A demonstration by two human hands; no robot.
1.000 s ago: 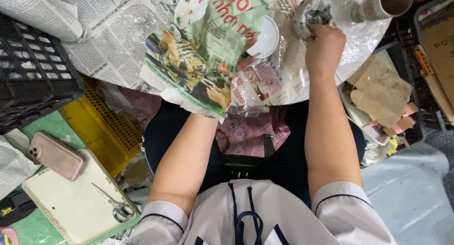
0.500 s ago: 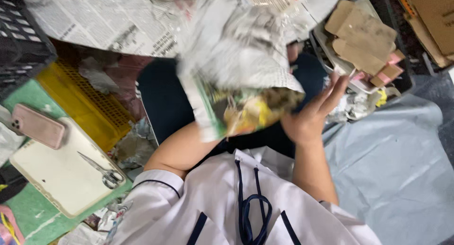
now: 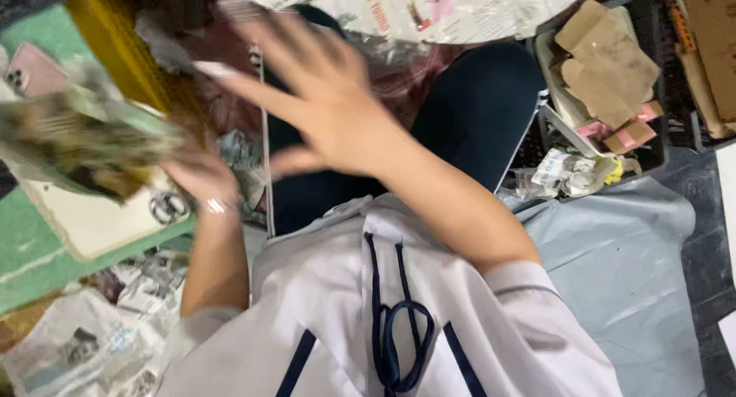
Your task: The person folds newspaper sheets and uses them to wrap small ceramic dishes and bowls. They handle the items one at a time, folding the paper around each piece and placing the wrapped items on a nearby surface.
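My left hand is shut on a crumpled, colourful newspaper bundle, which is blurred and held low at the left above a white board. My right hand reaches across my lap with its fingers spread wide and nothing in it. It is blurred too. Scissors lie on the white board just beside my left wrist. A pink phone lies at the far left, partly hidden behind the bundle.
A newspaper-covered table edge runs along the top. A yellow crate stands at upper left. Cardboard pieces fill a tray at upper right, with crumpled paper scraps below it. A grey sheet covers the floor at right. Loose newspaper lies at lower left.
The bundle went from the table down to my left side in my left hand. My right hand left the table and now spreads open across my lap. The view swung left.
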